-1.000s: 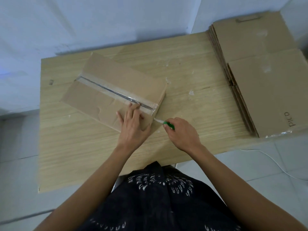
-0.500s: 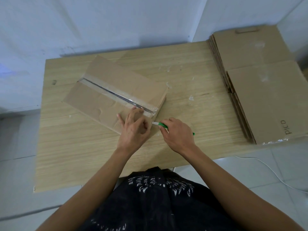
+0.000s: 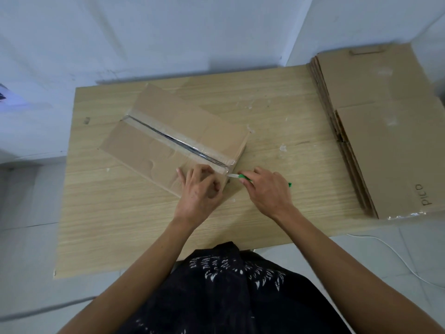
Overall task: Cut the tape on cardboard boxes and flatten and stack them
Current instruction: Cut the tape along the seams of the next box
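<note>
A brown cardboard box (image 3: 168,131) lies at an angle on the wooden table (image 3: 134,222). Clear tape (image 3: 178,143) runs along its top seam. My left hand (image 3: 199,189) rests on the box's near corner with its fingers curled against the cardboard. My right hand (image 3: 267,191) grips a green-handled cutter (image 3: 237,175) just right of that corner. The blade tip touches the taped end of the seam at the box's near right edge.
A stack of flattened cardboard boxes (image 3: 385,131) fills the table's right end, the top sheet marked "PILD". White walls stand behind the table. A white cable (image 3: 395,254) trails over the tiled floor at the lower right.
The cutter's blade has moved left from beside the box to the taped corner. My left fingers have curled inward on the box. The view has shifted down slightly.
</note>
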Demonstrator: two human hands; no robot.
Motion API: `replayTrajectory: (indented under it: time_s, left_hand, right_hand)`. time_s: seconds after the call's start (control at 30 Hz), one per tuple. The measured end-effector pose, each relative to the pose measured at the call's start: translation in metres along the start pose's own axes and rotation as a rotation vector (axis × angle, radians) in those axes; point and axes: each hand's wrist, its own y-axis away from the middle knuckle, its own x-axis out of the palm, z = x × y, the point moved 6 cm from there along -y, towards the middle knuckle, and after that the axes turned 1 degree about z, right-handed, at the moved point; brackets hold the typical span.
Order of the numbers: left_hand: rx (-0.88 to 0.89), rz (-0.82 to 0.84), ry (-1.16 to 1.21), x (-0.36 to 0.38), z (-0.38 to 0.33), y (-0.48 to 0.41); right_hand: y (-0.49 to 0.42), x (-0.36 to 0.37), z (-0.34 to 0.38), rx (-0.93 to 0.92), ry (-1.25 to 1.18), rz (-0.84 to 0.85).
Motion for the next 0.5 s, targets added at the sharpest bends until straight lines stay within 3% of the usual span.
replayTrajectory:
  time_s: [0.17,0.33,0.4,0.5]
  left_hand:
    - [-0.024,-0.013,-0.015,-0.002,-0.001,0.002]
    - [-0.026,-0.05,-0.044,-0.005,-0.006,-0.001]
    - [-0.036,-0.083,-0.047,-0.006,-0.007,-0.003]
    - [-0.046,-0.051,-0.103,-0.007,-0.008,-0.007]
  right_hand:
    - [-0.023,-0.019,-0.035,0.1,-0.062,0.033]
    - [-0.028,-0.009,-0.065,0.157,-0.028,0.18]
    - [-0.019,0.009,-0.07,0.286,-0.161,0.221]
    - [-0.008,0.025,-0.053,0.44,-0.631,0.161]
